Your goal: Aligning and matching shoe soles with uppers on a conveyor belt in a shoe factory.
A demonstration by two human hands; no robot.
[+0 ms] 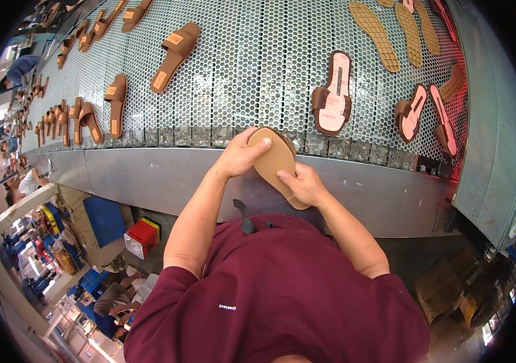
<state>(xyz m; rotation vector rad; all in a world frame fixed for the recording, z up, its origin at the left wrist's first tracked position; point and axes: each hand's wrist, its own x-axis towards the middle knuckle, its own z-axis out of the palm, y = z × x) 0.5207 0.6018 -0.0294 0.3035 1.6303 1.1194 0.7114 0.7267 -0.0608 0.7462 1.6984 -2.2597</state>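
Both of my hands grip one brown slide sandal, its tan sole turned up toward me, over the metal edge of the conveyor. My left hand wraps the wide toe end, thumb pressed on the sole. My right hand holds the side nearer the heel, its thumb also on the sole. The sandal's upper is mostly hidden underneath. Just beyond my right hand, a brown sandal upper with a pink insole board lies on the perforated belt.
The perforated metal conveyor carries finished brown slides on the left. Loose tan soles and more pink-boarded uppers lie at right, beside a grey-green machine housing glowing red. A red box stands below left. Other people work farther left.
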